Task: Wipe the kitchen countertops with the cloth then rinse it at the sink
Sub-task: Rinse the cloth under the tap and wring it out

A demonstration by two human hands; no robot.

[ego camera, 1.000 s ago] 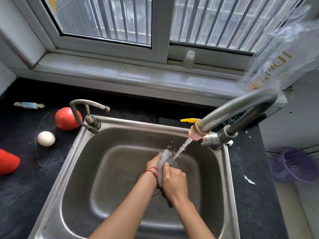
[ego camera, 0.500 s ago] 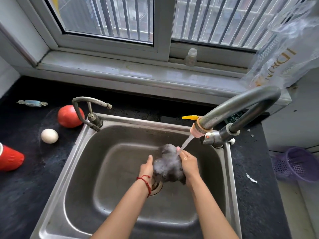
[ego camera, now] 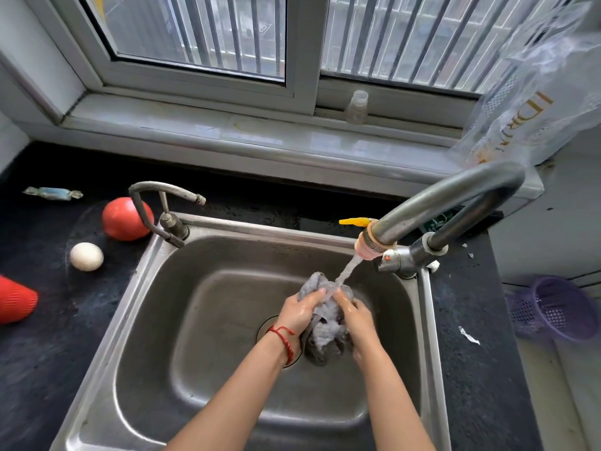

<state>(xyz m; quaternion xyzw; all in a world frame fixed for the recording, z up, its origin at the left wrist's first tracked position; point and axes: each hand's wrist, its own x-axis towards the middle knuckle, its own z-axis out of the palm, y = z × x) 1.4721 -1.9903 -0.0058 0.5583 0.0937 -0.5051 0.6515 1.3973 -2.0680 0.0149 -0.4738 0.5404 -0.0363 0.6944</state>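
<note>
2 hands (ego camera: 328, 315) w/ 1 cloth (ego camera: 327, 333), 2 taps (ego camera: 455, 196)

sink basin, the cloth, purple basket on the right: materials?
Sink: looks like brushed stainless steel, grey with soft streaky reflections. Cloth: grey woven or knit fabric, soaked and bunched between both hands. Purple basket: probably moulded plastic, with an open mesh wall.

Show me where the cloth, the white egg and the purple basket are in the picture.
cloth (ego camera: 327, 330): head view, on the grey bunched middle between the hands.
white egg (ego camera: 86, 256): head view, on the middle of its shell.
purple basket (ego camera: 567, 312): head view, on its mesh wall.
</note>
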